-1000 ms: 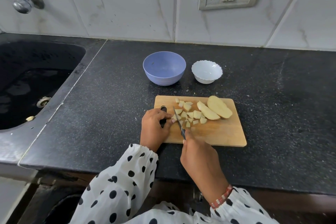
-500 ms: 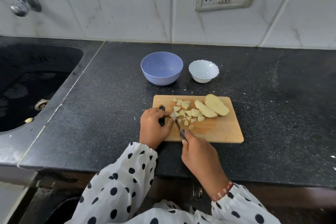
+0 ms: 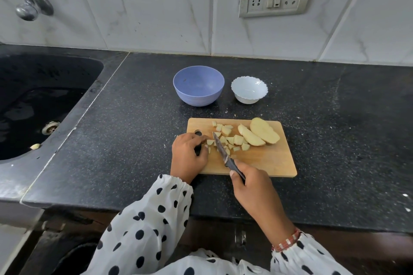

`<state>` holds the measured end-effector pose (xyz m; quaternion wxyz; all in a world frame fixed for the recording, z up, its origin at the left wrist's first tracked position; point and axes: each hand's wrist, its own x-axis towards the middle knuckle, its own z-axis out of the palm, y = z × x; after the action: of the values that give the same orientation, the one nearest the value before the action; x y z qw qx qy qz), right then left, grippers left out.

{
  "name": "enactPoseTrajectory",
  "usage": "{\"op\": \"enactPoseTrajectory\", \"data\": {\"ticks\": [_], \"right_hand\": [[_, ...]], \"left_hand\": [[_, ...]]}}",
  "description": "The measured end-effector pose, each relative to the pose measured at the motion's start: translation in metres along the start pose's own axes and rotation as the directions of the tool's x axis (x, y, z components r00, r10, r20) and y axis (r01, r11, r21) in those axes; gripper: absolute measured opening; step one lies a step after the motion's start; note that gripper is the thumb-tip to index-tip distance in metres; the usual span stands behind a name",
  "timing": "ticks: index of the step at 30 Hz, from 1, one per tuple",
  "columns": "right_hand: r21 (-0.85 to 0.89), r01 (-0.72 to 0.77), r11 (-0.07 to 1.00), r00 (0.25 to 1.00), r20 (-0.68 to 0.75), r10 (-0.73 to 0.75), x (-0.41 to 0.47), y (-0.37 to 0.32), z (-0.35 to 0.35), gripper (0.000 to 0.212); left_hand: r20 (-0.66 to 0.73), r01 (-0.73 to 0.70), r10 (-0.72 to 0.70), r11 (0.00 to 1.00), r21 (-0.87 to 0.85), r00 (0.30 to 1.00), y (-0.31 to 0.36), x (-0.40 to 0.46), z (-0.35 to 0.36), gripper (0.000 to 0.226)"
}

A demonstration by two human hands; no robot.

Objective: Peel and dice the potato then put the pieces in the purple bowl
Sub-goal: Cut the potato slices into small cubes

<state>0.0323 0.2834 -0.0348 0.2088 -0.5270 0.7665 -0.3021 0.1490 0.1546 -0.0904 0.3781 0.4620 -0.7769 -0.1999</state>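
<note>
We note the knife in the right hand's grasp now lifted back over the dice — left hand curled at the board's edge, whether it pins a piece we cannot tell — 2 slices uncut, purple bowl unfilled.

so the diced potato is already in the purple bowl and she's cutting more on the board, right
Not quite: the head view shows the purple bowl empty. The diced pieces lie on the board, where the right hand holds the knife among them.
</note>
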Motion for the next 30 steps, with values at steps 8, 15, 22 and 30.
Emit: {"op": "enactPoseTrajectory", "data": {"ticks": [8,15,22,30], "right_hand": [[-0.072,0.057,0.996,0.998,0.016,-0.056,0.004,0.000,0.006,0.041],[-0.085,0.082,0.993,0.996,0.030,-0.079,0.005,0.000,0.008,0.039],[-0.050,0.092,0.994,0.996,0.006,-0.092,0.008,0.000,0.011,0.041],[-0.117,0.098,0.988,0.995,0.011,-0.097,0.011,-0.001,0.018,0.043]], "left_hand": [[0.000,0.022,-0.023,0.999,0.032,1.000,-0.005,0.001,0.004,0.024],[-0.026,0.030,-0.029,0.999,0.029,0.999,-0.006,0.002,0.005,0.023],[-0.033,0.069,-0.067,0.996,0.064,0.997,-0.012,0.001,0.011,0.018],[-0.077,0.086,-0.084,0.996,0.015,0.993,-0.008,0.004,0.009,0.014]]}}
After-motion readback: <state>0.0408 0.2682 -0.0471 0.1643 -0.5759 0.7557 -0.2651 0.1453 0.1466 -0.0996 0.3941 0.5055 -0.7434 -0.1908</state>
